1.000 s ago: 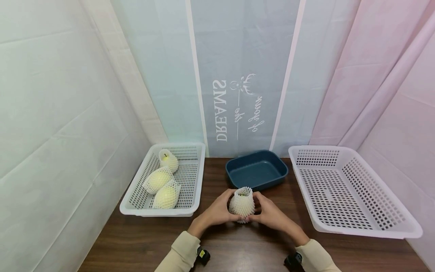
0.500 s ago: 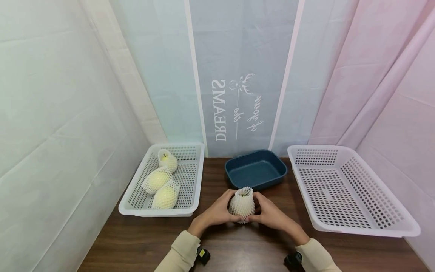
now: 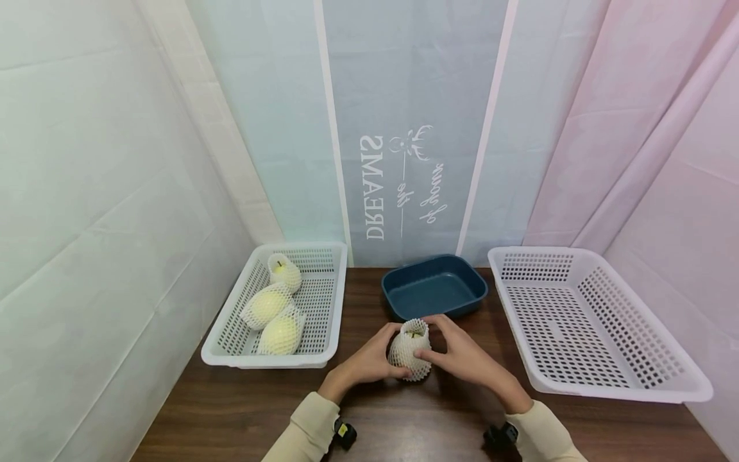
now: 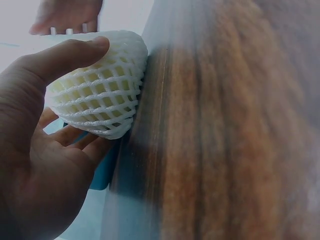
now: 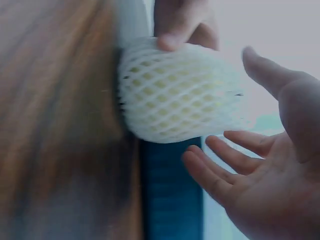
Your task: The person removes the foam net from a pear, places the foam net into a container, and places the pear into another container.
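Observation:
A pale yellow pear (image 3: 412, 362) in a white foam net stands upright on the wooden table, its stem showing through the net's open top. My left hand (image 3: 371, 359) grips it from the left. In the left wrist view the thumb (image 4: 80, 56) presses on the netted pear (image 4: 102, 95), with fingers behind and under its side. My right hand (image 3: 464, 356) is raised at the pear's right. The right wrist view shows that hand (image 5: 270, 165) with thumb and fingers spread, apart from the net.
A dark blue dish (image 3: 435, 292) lies just behind the pear. On the left, a white basket (image 3: 260, 360) holds three pears (image 3: 283, 333) in foam nets. Another white basket (image 3: 623, 393) stands on the right. A printed curtain (image 3: 404, 77) hangs behind the table.
My right hand has loosened from the pear, its thumb and fingers lifting and spreading. The pear tilts slightly differently. My left hand stays in place around it.

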### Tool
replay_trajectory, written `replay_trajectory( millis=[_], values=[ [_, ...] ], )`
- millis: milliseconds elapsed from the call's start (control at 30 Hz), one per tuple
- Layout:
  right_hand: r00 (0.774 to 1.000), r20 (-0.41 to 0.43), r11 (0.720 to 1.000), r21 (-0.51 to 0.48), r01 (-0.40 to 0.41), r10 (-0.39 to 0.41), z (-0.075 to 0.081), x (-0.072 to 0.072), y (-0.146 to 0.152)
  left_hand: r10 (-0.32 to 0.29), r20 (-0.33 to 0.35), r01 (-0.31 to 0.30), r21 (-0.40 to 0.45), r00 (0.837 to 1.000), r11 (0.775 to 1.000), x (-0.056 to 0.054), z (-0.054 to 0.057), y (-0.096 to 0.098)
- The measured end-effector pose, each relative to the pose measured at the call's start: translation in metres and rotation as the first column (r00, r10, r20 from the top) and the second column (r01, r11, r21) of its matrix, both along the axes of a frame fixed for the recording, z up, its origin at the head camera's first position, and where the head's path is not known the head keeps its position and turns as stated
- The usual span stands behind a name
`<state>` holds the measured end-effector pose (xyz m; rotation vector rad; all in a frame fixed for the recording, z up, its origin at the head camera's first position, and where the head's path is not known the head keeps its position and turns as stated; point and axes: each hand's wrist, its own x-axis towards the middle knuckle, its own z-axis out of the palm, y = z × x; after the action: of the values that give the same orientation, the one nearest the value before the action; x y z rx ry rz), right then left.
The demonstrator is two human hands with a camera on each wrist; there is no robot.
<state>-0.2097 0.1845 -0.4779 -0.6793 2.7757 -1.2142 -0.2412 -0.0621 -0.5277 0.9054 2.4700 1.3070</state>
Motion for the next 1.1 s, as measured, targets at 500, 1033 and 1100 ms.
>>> replay_trajectory(
  millis=[500, 1033, 1100],
  values=[
    [0.951, -0.294, 0.993, -0.041, -0.108, 0.091, 0.034, -0.007, -0.018, -0.023, 0.006, 0.023, 0.000, 1.000, 1.000, 0.001, 0.001, -0.001],
    [0.973, -0.186, 0.957, 0.279, -0.077, 0.133, 0.033, -0.007, -0.028, -0.030, 0.006, 0.030, -0.013, 1.000, 0.999, 0.000, -0.001, -0.002],
    [0.973, -0.181, 0.950, 0.301, -0.084, 0.143, 0.032, -0.007, -0.028, -0.033, 0.011, 0.033, -0.014, 0.999, 0.999, 0.000, -0.001, -0.002]
  ],
)
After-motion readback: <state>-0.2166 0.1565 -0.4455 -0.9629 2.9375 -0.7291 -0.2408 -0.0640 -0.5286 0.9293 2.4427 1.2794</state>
